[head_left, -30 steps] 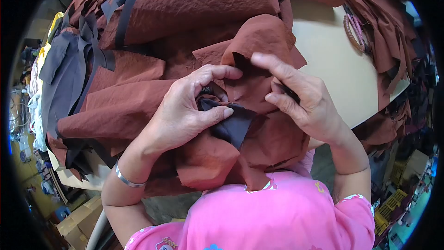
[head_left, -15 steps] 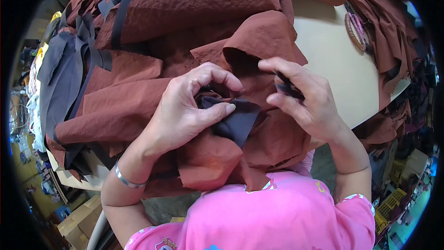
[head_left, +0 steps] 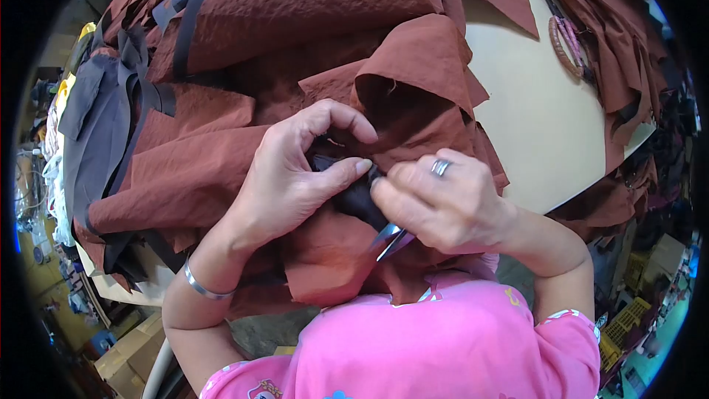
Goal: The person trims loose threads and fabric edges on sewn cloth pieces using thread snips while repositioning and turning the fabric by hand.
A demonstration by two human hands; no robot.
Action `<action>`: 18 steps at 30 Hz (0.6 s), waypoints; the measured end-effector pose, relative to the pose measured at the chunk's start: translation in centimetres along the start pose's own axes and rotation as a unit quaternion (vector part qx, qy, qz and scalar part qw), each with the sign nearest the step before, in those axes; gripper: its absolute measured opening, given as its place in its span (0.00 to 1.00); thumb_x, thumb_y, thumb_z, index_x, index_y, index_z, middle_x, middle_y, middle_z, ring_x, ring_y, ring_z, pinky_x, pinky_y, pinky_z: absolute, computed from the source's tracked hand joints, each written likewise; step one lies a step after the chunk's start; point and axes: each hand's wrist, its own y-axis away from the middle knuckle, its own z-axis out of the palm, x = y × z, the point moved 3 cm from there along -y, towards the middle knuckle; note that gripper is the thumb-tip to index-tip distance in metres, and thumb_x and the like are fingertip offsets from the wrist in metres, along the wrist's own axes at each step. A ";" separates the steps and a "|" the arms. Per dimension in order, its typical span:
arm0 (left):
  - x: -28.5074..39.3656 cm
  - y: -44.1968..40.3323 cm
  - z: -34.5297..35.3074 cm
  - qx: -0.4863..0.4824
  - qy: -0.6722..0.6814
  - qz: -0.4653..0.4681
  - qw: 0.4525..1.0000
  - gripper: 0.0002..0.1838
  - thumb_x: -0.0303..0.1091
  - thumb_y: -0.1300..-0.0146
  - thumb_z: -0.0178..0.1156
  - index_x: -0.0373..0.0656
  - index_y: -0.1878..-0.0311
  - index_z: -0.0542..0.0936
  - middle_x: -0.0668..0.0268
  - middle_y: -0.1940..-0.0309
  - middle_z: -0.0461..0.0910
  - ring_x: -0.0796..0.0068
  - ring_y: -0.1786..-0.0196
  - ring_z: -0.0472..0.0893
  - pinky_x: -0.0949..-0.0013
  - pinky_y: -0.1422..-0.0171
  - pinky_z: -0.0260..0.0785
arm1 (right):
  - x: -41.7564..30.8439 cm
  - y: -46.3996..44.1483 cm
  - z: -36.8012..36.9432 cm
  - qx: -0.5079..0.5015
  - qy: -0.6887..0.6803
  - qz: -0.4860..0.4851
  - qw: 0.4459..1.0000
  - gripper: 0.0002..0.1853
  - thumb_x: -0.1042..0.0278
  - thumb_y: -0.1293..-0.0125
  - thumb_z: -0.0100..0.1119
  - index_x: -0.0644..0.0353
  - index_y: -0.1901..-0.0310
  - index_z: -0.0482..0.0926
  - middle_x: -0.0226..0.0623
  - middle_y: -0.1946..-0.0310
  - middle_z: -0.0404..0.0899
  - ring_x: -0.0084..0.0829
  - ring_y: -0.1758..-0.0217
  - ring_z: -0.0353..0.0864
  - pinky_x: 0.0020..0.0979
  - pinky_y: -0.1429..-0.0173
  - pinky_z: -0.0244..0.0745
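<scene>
My left hand [head_left: 299, 166] is over the middle of the brown fabric [head_left: 325, 251], its thumb pressing on a dark cloth piece [head_left: 356, 199] and its index finger curled above. Close on its right, my right hand [head_left: 447, 203] is closed around a small metal tool [head_left: 391, 240], whose shiny blades point down toward the pink shirt. The tool's handle is hidden in the fist. Both hands meet at the dark cloth, and the fingertips of the right hand are beside the left thumb. A ring is on the right hand.
Large brown fabric pieces [head_left: 310, 7] cover much of the pale table [head_left: 528, 133]. Dark fabric strips [head_left: 100, 118] lie at the left. A pink and brown looped cord [head_left: 565, 44] is at the upper right. Cardboard boxes [head_left: 133, 355] and a yellow crate [head_left: 619, 332] stand below.
My right hand has moved down and left to the dark cloth and turned over, and the metal blades now show. The brown fabric behind it has shifted. My left hand has barely moved.
</scene>
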 end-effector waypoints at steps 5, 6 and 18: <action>-0.3 -0.1 0.4 0.016 0.027 0.042 0.999 0.18 0.21 0.52 0.62 0.37 0.54 0.75 0.69 0.63 0.75 0.84 0.64 0.73 0.78 0.56 0.67 | 2.0 -0.3 -1.1 0.033 -0.142 0.151 0.978 0.29 0.80 0.51 0.60 0.65 0.45 0.66 0.43 0.60 0.73 0.41 0.62 0.77 0.36 0.59 0.73; -0.3 -0.2 0.4 0.012 0.027 0.039 0.999 0.19 0.21 0.52 0.62 0.37 0.54 0.74 0.69 0.63 0.74 0.84 0.64 0.73 0.78 0.56 0.67 | 2.2 -0.3 -1.2 0.036 -0.127 0.150 0.980 0.28 0.81 0.50 0.59 0.64 0.44 0.65 0.43 0.60 0.74 0.42 0.63 0.76 0.36 0.59 0.73; -0.2 -0.3 0.1 -0.016 0.064 0.031 0.997 0.24 0.22 0.53 0.62 0.37 0.48 0.72 0.69 0.55 0.72 0.84 0.63 0.73 0.78 0.56 0.67 | 1.6 0.3 -0.6 -0.008 0.135 0.042 0.990 0.20 0.73 0.52 0.59 0.65 0.54 0.74 0.34 0.73 0.72 0.26 0.80 0.71 0.26 0.78 0.66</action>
